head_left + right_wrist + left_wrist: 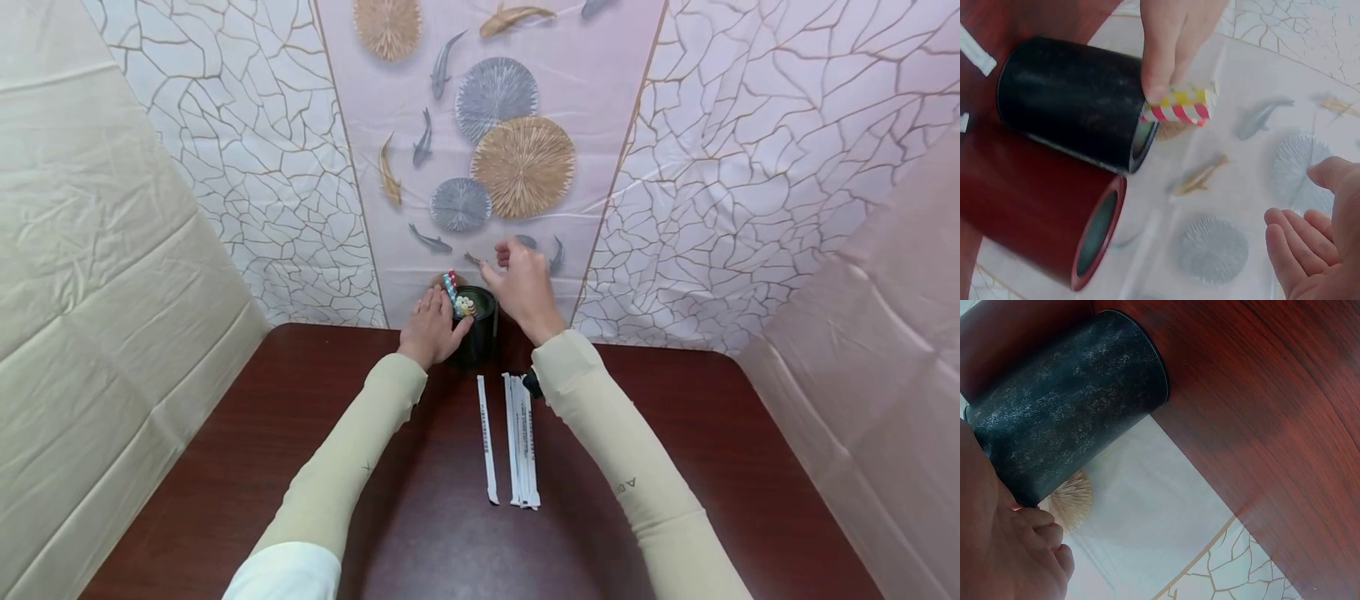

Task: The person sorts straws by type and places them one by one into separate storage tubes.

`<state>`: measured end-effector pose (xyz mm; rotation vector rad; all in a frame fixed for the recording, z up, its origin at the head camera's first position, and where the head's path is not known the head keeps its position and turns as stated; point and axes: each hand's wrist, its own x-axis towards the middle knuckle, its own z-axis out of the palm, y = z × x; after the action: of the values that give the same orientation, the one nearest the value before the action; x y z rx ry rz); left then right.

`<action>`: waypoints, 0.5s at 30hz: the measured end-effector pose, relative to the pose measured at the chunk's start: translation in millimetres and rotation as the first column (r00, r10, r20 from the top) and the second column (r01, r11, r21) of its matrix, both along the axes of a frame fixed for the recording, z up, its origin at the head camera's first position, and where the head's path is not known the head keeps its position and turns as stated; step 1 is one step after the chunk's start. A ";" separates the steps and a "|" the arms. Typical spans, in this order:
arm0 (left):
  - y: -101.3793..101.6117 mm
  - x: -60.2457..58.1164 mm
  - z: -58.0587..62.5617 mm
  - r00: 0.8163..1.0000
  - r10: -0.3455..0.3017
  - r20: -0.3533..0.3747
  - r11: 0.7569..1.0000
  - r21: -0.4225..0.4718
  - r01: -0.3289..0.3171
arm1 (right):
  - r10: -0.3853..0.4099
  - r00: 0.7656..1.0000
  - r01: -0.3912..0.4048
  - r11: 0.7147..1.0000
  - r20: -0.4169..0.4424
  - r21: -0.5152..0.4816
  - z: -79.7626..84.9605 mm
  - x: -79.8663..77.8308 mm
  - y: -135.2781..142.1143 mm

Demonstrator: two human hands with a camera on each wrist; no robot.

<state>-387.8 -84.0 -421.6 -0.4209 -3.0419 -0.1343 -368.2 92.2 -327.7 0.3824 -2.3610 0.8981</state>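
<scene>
A black cylindrical canister [474,343] stands upright near the table's back edge. My left hand [429,327] is at its rim, gripping a bunch of patterned paper straws [1179,106]. Pink-and-white stripes and yellow show on them in the right wrist view, and their ends stick out past the rim, with the thumb lying against them. To the canister's right, my right hand [527,287] is raised with relaxed fingers and thumb apart, holding nothing. A dark red canister [1035,200] sits right beside the black one, its mouth showing nothing inside.
On the dark red wooden table [420,533], one long white paper-wrapped stick [487,442] lies apart from a bundle of several similar sticks [521,442]. A patterned cloth backdrop [465,50] rises directly behind the canisters, with beige cloth at both sides.
</scene>
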 end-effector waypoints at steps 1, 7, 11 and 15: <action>-0.3 -0.2 -0.3 1.000 0.000 0.002 1.000 0.000 0.000 | -0.009 1.000 0.008 1.000 0.006 0.008 2.1 0.7 1.8; -1.5 0.8 -0.2 1.000 0.002 0.014 1.000 -0.001 -0.002 | -0.041 0.999 0.038 0.995 0.031 0.093 16.9 5.6 17.8; -1.0 3.0 1.1 1.000 -0.004 0.004 1.000 0.007 0.003 | -0.048 0.997 0.037 0.985 0.063 0.166 25.6 7.8 31.4; 0.0 3.3 1.5 1.000 -0.007 0.001 1.000 0.016 0.007 | -0.047 0.992 0.019 0.972 0.114 0.234 32.2 9.4 45.5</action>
<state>-384.5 -84.0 -420.1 -0.4301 -3.0383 -0.1585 -358.8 137.7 -295.4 0.3893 -2.5848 0.6448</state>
